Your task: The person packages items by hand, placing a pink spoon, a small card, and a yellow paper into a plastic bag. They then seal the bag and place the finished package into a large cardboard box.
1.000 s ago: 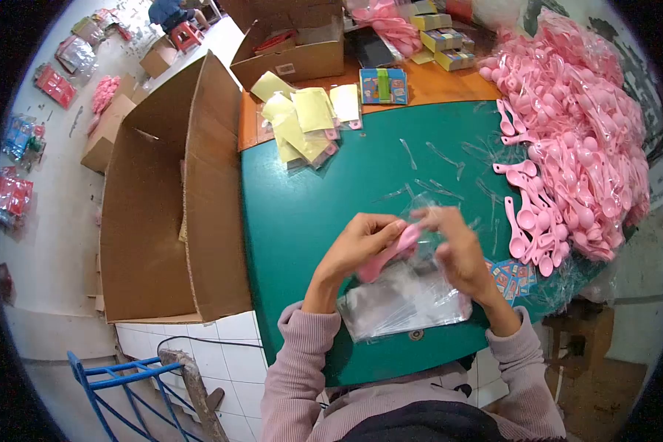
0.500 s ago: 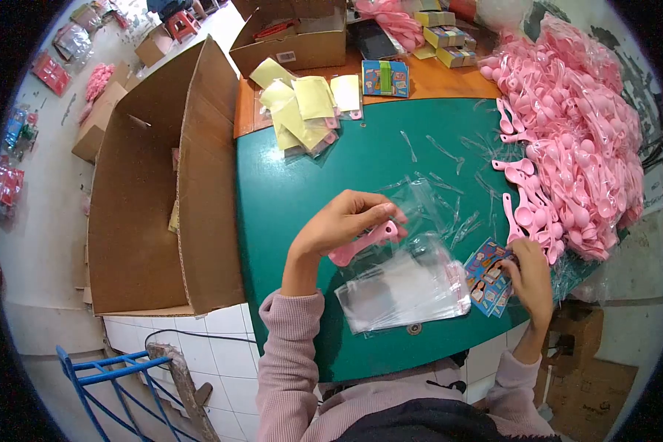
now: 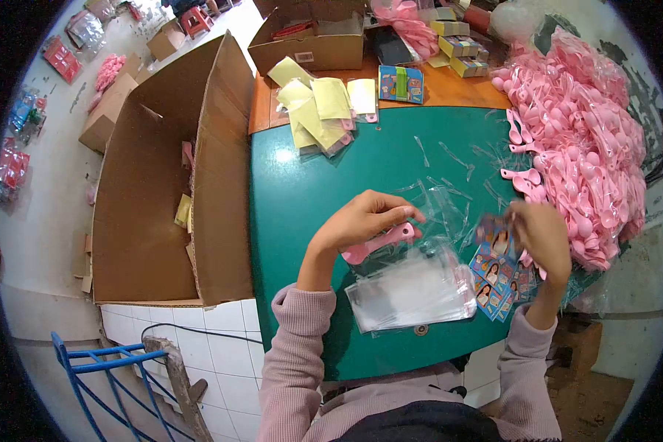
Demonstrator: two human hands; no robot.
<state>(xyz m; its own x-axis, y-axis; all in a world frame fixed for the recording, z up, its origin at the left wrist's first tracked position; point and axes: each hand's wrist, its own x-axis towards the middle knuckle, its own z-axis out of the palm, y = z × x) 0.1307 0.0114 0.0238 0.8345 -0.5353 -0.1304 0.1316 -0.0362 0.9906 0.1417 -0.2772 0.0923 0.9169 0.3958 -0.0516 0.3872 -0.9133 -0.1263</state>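
My left hand (image 3: 372, 217) is closed around a pink spoon (image 3: 379, 244), whose handle end with its hole points right. Just below it lies a stack of clear plastic bags (image 3: 409, 291) on the green table top. My right hand (image 3: 541, 232) is blurred and pinches a printed card (image 3: 493, 230), held above a pile of blue illustrated cards (image 3: 491, 286). Loose pink spoons (image 3: 523, 178) lie beyond that hand, at the foot of a big heap of pink spoons (image 3: 578, 162) in clear plastic.
An open cardboard box (image 3: 225, 184) stands along the table's left edge. Bags with yellow cards (image 3: 331, 99) lie at the back left, near a banded card bundle (image 3: 401, 84). Clear plastic scraps (image 3: 449, 206) litter the green surface (image 3: 302, 184). A blue metal frame (image 3: 110, 359) stands lower left.
My right hand has risen from the card pile with a card between its fingers. My left hand keeps the spoon in nearly the same place. The whole view has shifted slightly.
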